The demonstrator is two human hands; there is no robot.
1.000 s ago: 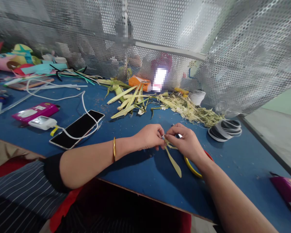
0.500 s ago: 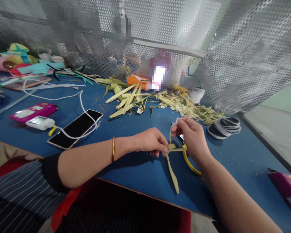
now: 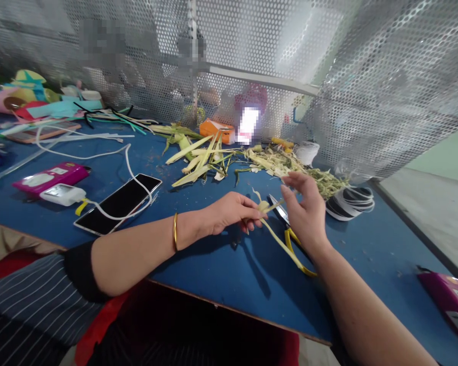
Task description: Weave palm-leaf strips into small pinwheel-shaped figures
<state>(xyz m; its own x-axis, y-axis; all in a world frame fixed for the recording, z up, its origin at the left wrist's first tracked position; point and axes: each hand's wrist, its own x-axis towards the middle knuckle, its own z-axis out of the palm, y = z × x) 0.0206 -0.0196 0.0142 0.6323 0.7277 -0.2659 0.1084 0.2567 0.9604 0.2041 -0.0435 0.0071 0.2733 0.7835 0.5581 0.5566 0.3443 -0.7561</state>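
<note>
Pinching the corn-husk strip (image 3: 263,206) at its knotted middle, the left hand (image 3: 237,211) seemed to steady the fold above the blue tabletop (image 3: 221,274). The right hand (image 3: 304,207) curved loosely by one end; whether it gripped could not be told. A smooth, pale tail (image 3: 277,238) crossed before yellow-handled scissors (image 3: 287,234).

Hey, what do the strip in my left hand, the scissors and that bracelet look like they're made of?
Strip in the left hand: probably plant leaf, perhaps husk, fairly matte; it's pale, thin and bends. Scissors: likely polished steel blades, given the silvery sheen; the yellow handle looks like plastic. Bracelet: gold-coloured metal, glossy by its highlights; solid or plated, I can't tell.
</note>
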